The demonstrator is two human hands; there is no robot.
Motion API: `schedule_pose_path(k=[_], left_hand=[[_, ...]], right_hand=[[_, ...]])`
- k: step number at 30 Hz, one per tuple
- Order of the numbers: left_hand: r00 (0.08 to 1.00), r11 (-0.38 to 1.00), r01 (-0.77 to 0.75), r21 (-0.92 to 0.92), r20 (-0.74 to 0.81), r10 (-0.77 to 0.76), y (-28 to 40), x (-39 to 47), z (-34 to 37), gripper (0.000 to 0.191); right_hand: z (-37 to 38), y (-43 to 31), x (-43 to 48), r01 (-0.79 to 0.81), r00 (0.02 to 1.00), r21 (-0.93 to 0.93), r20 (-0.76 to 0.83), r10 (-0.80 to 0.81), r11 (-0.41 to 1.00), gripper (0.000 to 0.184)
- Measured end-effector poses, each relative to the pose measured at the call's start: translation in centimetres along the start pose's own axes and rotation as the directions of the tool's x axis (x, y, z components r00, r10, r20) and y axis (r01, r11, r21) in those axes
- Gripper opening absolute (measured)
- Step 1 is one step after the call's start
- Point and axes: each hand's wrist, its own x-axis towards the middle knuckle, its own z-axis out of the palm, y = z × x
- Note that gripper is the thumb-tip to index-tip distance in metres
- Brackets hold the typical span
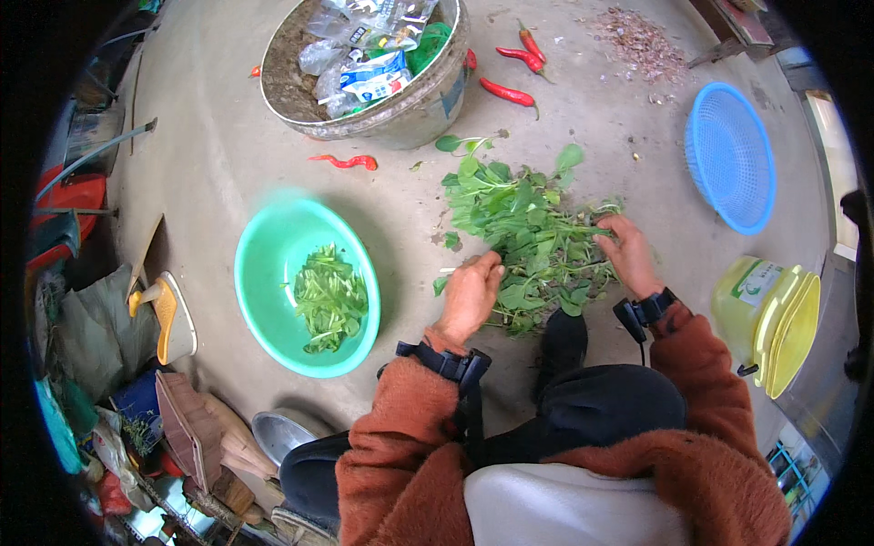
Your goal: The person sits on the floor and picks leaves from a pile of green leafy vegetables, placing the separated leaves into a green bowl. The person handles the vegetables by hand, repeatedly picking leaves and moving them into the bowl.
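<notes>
A loose heap of leafy greens (526, 225) with stems and roots lies on the concrete floor before me. At its right edge, my right hand (629, 256) pinches some stems between thumb and fingers. My left hand (471, 293) is at the heap's left edge, its fingers curled towards the leaves. Whether it holds a stem is hidden by the fingers. Left of that hand stands a mint-green plastic basin (263, 293), with picked greens (331, 297) gathered inside it.
A worn bucket (403, 130) of plastic waste stands beyond the heap, with red chilli peppers (506, 92) nearby. To the right are a blue plastic colander (730, 157), a yellow plastic bucket (741, 293) and scattered dry skins (638, 44). Leftward sit a boot (179, 321) and a metal bowl (280, 433).
</notes>
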Motion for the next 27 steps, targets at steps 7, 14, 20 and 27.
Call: schedule_pose_path(k=[7, 14, 20, 27], left_hand=[[1.0, 0.983, -0.016, -0.181, -0.019, 0.013, 2.7, 0.7, -0.4, 0.015], [1.0, 0.96, 0.002, -0.279, -0.025, -0.01, 5.1, 0.6, -1.4, 0.017], [0.965, 0.902, -0.259, -0.346, -0.065, 0.252, 6.3, 0.7, 0.3, 0.015], [0.985, 0.942, -0.066, -0.33, 0.131, 0.115, 3.2, 0.6, 2.1, 0.015]], right_hand=[[-5.0, -4.9, -1.1, -0.427, 0.837, 0.406, 0.515, 0.184, 0.808, 0.02], [-4.9, -6.2, -1.3, -0.136, 0.977, 0.427, 0.21, 0.048, 0.894, 0.025], [-2.7, -7.3, -1.3, -0.495, 0.849, 0.681, 0.511, 0.135, 0.539, 0.032], [-1.8, -6.9, -1.5, -0.338, 0.892, 0.548, 0.446, 0.075, 0.765, 0.026]])
